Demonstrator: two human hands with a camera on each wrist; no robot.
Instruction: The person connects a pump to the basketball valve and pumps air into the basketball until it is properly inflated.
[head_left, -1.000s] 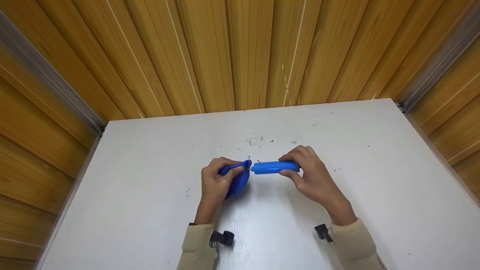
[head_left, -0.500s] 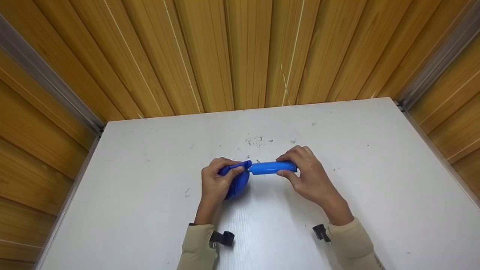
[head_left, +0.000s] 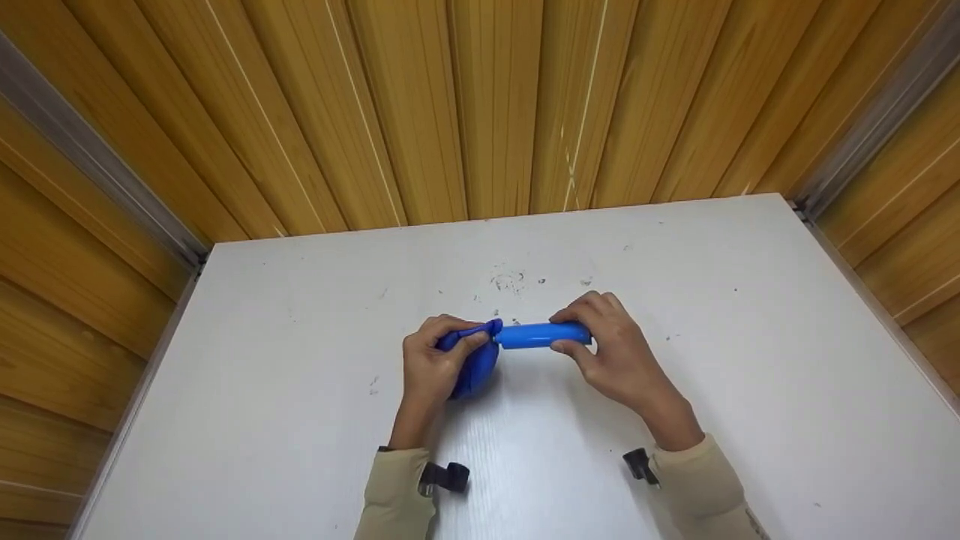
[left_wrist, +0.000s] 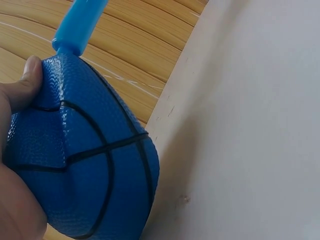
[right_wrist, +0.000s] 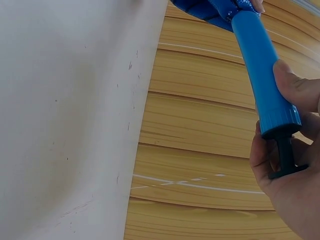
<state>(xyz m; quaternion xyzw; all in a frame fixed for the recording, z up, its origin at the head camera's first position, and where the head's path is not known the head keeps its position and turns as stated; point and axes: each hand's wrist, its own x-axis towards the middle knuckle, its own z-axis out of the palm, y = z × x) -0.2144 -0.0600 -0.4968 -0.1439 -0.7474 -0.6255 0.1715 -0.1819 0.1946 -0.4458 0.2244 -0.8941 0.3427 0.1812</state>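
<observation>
My left hand pinches a deflated blue ball with black seam lines, its skin folded and sagging. In my right hand is a blue hand pump, gripped by the barrel between thumb and fingers. The right wrist view shows the pump's black plunger handle sticking out a little way near my palm. At the other end, the pump's nozzle tip meets the ball's folded upper edge. The needle is hidden there.
A white table with dark scuff marks lies under both hands. Wood-look panel walls stand behind it and at both sides. Black wrist mounts sit on the beige sleeves.
My right hand has moved slightly left with the pump, closing the small gap in which the needle showed before the ball. The left hand and ball have stayed in place.
</observation>
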